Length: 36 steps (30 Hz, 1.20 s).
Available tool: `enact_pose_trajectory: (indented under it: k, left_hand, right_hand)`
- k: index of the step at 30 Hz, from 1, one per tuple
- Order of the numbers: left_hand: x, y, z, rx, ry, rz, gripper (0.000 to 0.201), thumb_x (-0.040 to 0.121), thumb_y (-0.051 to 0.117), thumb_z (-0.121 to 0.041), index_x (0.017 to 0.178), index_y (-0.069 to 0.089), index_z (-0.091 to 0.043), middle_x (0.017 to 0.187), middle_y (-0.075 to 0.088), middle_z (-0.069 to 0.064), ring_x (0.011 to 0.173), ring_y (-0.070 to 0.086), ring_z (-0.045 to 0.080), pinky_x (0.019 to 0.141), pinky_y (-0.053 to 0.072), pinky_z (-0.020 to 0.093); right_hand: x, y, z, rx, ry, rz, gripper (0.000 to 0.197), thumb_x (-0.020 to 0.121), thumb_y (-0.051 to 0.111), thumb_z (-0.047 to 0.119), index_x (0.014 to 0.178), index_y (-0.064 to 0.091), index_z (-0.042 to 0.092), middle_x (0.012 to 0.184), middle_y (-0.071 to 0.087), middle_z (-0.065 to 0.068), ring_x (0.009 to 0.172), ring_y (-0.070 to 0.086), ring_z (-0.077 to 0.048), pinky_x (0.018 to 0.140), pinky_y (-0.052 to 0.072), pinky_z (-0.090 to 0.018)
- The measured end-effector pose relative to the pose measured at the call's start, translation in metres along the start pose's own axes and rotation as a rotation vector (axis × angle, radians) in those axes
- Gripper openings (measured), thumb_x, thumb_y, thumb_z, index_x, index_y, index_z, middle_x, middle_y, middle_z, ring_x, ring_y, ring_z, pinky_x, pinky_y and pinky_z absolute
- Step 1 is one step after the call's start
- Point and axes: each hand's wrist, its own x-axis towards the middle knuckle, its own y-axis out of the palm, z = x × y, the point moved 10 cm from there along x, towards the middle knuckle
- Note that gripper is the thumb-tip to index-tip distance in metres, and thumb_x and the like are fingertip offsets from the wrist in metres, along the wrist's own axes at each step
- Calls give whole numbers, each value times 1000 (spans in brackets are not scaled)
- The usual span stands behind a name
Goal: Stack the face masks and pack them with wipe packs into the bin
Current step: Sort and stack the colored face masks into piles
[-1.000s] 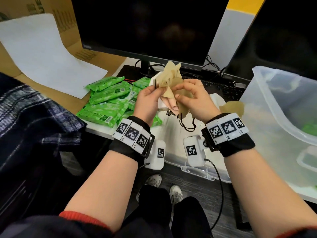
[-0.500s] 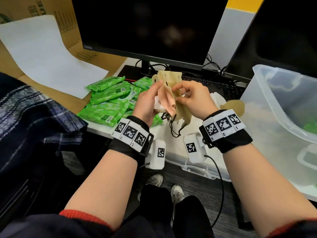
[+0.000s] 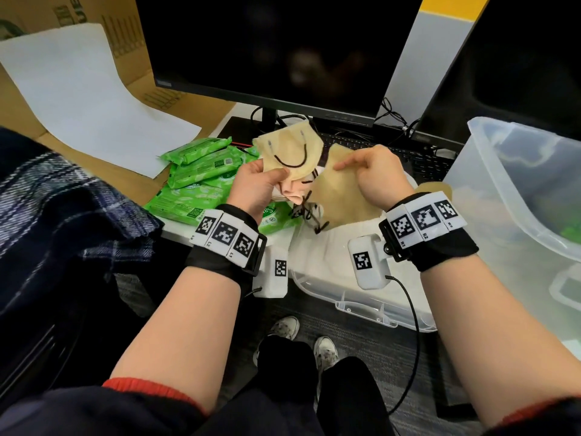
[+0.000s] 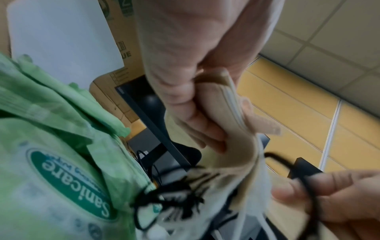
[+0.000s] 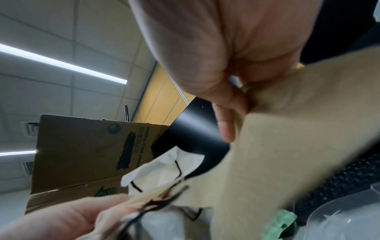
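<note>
A dark monitor [image 3: 276, 48] fills the upper middle of the head view, with a second dark screen [image 3: 515, 58] at the upper right. Below that screen, at the right edge, stands the clear plastic bin [image 3: 490, 196], something green showing through its wall. A white sheet of paper [image 3: 85, 96] lies over flattened cardboard [image 3: 19, 99] at the upper left. On the desk [image 3: 176, 232], left of centre, sits a heap of green wipe packs [image 3: 195, 184].

At the centre of the frame both hands hold tan face masks above the desk edge. The left hand [image 3: 256, 184] has its grip curled round a bundle of face masks [image 3: 283, 152], black ear loops hanging below. The right hand [image 3: 377, 180] pinches the upper edge of a single tan mask [image 3: 339, 196] between thumb and fingers, just beside the bundle. A clear bin lid [image 3: 361, 297] lies at the lower centre, under the wrists.
</note>
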Motion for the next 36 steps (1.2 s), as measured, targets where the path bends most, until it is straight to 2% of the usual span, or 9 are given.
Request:
enact_pose_trajectory:
  k: [5,9,12,16,22,25,29,32,36]
  left_hand:
    - [4,-18,1,6,-10,-91,22,84,54,10,105,59,10,107,63,22,82,61,23,92,48,41]
    - [9,-22,9,28,-50,-116,11,79,62,4,87,62,-3,91,67,15,84,63,27,96,47,46]
    - [9,-17,12,41,-63,-78,11,80,61,6,74,61,-5,65,67,4,65,64,18,78,53,35]
    - [5,-1,13,30,-90,20,19,81,59,7,67,59,-6,48,63,-1,44,59,10,52,51,21]
    - [0,10,15,59,-95,142,19,67,70,10,82,63,0,69,69,7,62,65,16,66,54,25]
    - [-5,17,14,70,-96,207,23,70,65,17,85,63,-1,70,71,5,64,67,15,66,56,24]
    - [-4,11,17,121,-108,180,50,69,65,17,115,53,1,109,60,17,86,63,25,65,57,25]
    - [2,0,16,67,-55,111,76,71,64,18,135,41,-15,135,42,9,112,54,32,79,55,36]
    - [-3,-3,-8,123,167,58,84,74,61,17,131,35,-38,132,32,-3,119,45,22,88,50,37]
  right_hand:
    - [8,-18,-16,-55,159,-59,47,87,34,-12,115,65,11,135,48,-12,123,46,-30,91,37,-27]
    - [9,-21,13,-183,-55,-100,53,86,35,-11,132,51,12,135,51,-11,124,45,-28,102,32,-27]
    - [6,6,43,-283,-339,5,57,83,57,3,135,47,24,147,38,9,130,42,-20,108,29,-31]
    - [3,42,46,-412,-383,161,63,78,69,33,136,45,28,148,33,17,137,29,-20,111,22,-43]
    - [0,35,49,-346,-417,83,27,85,61,29,112,66,31,131,55,16,128,43,-12,103,19,-33]
    - [2,28,42,-228,-367,43,19,85,61,26,101,72,27,117,67,6,117,54,-19,106,28,-41]
    - [2,-2,27,-112,-210,-124,20,87,61,27,94,74,15,93,71,-11,97,61,-30,93,42,-44]
    - [2,-29,7,-21,-83,-229,23,86,64,26,95,73,6,95,69,-13,89,58,-22,84,43,-28]
    - [1,-52,-11,10,42,-328,17,82,68,22,89,73,7,82,62,-4,81,49,-9,73,36,-19]
